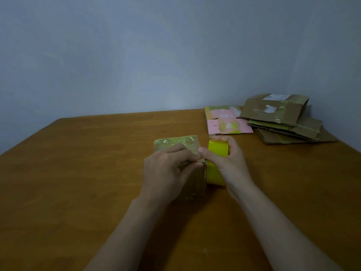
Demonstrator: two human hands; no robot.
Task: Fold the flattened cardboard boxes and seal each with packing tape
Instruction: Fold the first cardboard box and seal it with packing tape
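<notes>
**Wooden table (78,173) hosts a taping job**

At the table's centre, a person's left hand (168,169) pinches the right edge of a small taped box (175,145). The right hand (228,161) grips a yellow tape roll (214,173) touching it. Flattened boxes (283,122) lie stacked at two o'clock.

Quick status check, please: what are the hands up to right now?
Left hand pinching at the small box edge. Right hand gripping the yellow tape roll beside it. Flattened boxes piled far right, nothing in the way.
</notes>
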